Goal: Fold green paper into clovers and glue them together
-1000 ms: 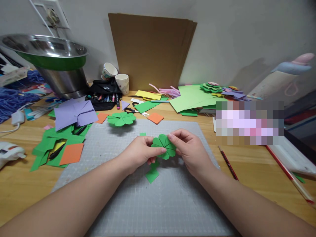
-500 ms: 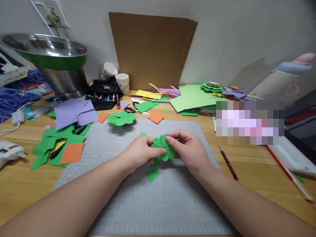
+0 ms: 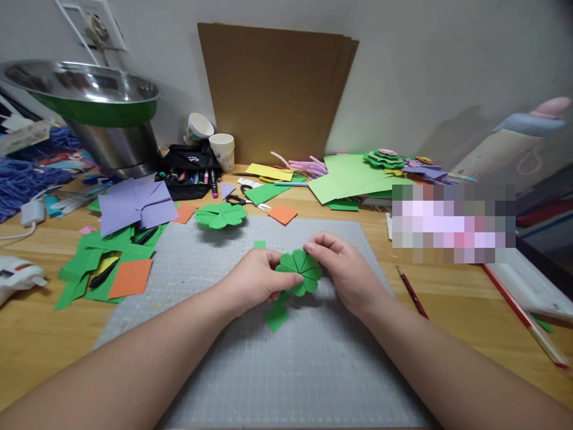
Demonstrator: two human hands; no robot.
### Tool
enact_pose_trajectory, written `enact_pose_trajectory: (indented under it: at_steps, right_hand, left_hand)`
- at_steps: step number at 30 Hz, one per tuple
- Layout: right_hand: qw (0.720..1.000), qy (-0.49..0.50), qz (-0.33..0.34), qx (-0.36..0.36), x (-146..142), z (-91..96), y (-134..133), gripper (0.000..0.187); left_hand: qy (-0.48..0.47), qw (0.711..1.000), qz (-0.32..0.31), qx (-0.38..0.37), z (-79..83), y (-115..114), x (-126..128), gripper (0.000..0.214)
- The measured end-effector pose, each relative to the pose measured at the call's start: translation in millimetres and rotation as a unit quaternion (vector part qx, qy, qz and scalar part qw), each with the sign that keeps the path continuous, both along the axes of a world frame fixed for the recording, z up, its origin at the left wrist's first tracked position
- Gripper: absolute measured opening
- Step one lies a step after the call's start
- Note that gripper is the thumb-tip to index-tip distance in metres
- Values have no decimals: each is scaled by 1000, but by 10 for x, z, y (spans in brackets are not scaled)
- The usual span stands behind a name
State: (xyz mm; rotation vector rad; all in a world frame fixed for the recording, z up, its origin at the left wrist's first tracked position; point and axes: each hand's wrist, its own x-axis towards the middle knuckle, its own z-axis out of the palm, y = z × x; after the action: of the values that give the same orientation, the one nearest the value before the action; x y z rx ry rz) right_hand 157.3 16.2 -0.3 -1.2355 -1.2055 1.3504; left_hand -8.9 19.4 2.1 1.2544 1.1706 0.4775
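Note:
A small green paper flower (image 3: pixel 299 270) with rounded petals and radiating creases is held above the cutting mat (image 3: pixel 286 376). My left hand (image 3: pixel 255 276) pinches its left side, thumb on top near the centre and fingers underneath. At the upper right rim, my right hand (image 3: pixel 342 266) has its thumb and fingertips closed at a petal's edge; its other fingers curl behind and are partly hidden. Below the flower lie green paper scraps (image 3: pixel 276 319) on the mat. A larger green paper flower (image 3: pixel 221 215) sits near the mat's back left edge.
Left stand purple folded paper (image 3: pixel 138 204), an orange square (image 3: pixel 131 278) on green offcuts, and a white glue gun (image 3: pixel 20 279). Scissors (image 3: pixel 237 200), a pencil case (image 3: pixel 190 170) and cardboard (image 3: pixel 273 89) are at the back. A pencil (image 3: pixel 410 291) lies right.
The small flower has moved slightly right and down in my left hand. My right thumb has slid off its face to the rim.

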Motion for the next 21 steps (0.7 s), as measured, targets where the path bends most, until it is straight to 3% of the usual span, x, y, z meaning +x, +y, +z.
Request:
enact_pose_trajectory:
  at_steps: [5,10,13,21]
  right_hand:
    - [979,-108,170,22,207,76,94,22]
    - [951,-178,253,22,333,109,119,20]
    - [943,-199,265,15,344,102,108,21]
    - [963,-166,210,-3,275,14,94,26]
  left_hand:
    - [28,997,-67,7,-18,5,-34,17]
    - [83,990,-108,25,-10,-4,-56,18]
    - [102,988,-115,18,7,-12,-51,19]
    - [82,992,-98,7,16,10,-65,18]
